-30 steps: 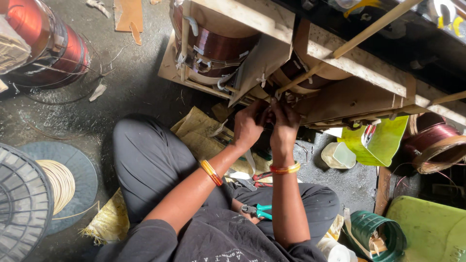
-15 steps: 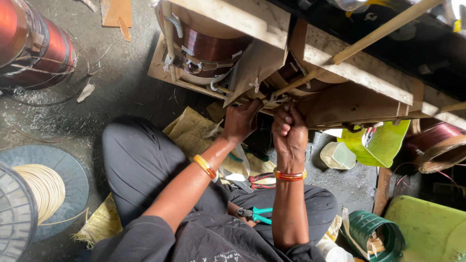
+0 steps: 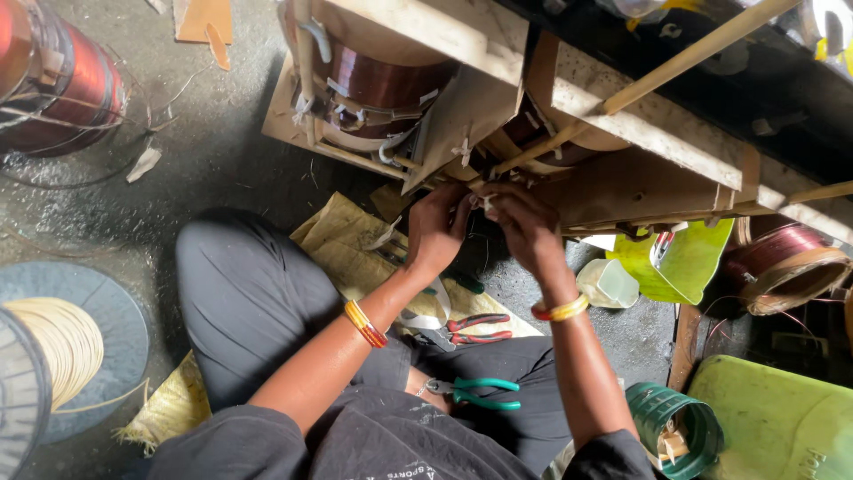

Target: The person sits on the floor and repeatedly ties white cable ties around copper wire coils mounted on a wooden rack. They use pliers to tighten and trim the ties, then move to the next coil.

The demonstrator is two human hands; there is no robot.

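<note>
Our left hand (image 3: 437, 233) and right hand (image 3: 524, 227) meet at the lower edge of the wooden coil frame (image 3: 462, 116), fingers curled narrow around a small white strip (image 3: 484, 203) pinched between them; we cannot tell which hand carries the grip. The strip sits at the joint where a thin wooden stick (image 3: 640, 76) runs off toward 2 o'clock. Directly at 12 o'clock from the hands, a copper-wire coil (image 3: 382, 84) is bound inside the frame with pale ties. Each wrist bears a bangle: orange on the left (image 3: 365, 324), yellow and red on the right (image 3: 561, 310). At 6 o'clock, red-handled pliers (image 3: 480, 327) lie on yellowish paper (image 3: 342, 244) on the floor, and green-handled pliers (image 3: 475, 392) rest on our dark trousers. At 3 o'clock stands a pale plastic cup (image 3: 607, 283); at 5 o'clock, a green roll (image 3: 673, 427). Far at 9 o'clock, a cream cord spool (image 3: 62, 351); at 10 o'clock, a large copper spool (image 3: 58, 80).
</note>
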